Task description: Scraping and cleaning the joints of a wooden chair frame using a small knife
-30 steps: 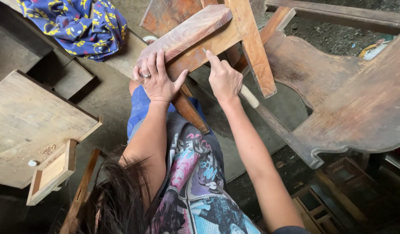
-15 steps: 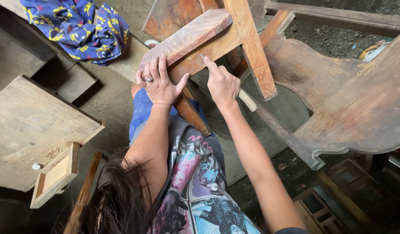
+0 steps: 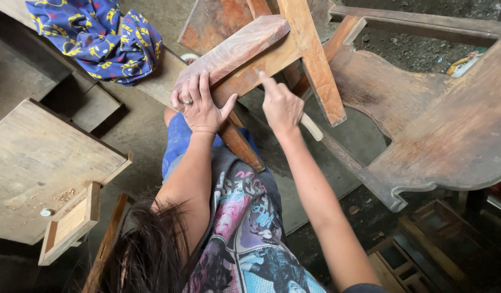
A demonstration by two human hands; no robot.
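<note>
Head view shows you the reddish wooden block [image 3: 237, 50] in the far middle of the scene, lying tilted on the pale crossed bars of a wooden frame [image 3: 310, 59]. Your left hand [image 3: 200, 106] lies flat on the near end of this block, fingers spread wide, a ring on one finger, the thumb pointing to the right along the bar. Your right hand [image 3: 281, 106] is just right of it, fingers curled narrow, the forefinger tip pressing on the bar under the block; I cannot tell if it holds something. To the right is a big dark curved wooden panel [image 3: 445, 130]. Far left, a blue cloth with yellow pattern [image 3: 101, 35] lies on a plank. Near left you have a flat board [image 3: 39, 163] and a small open wooden box [image 3: 69, 222]. No labels or signs are readable.
</note>
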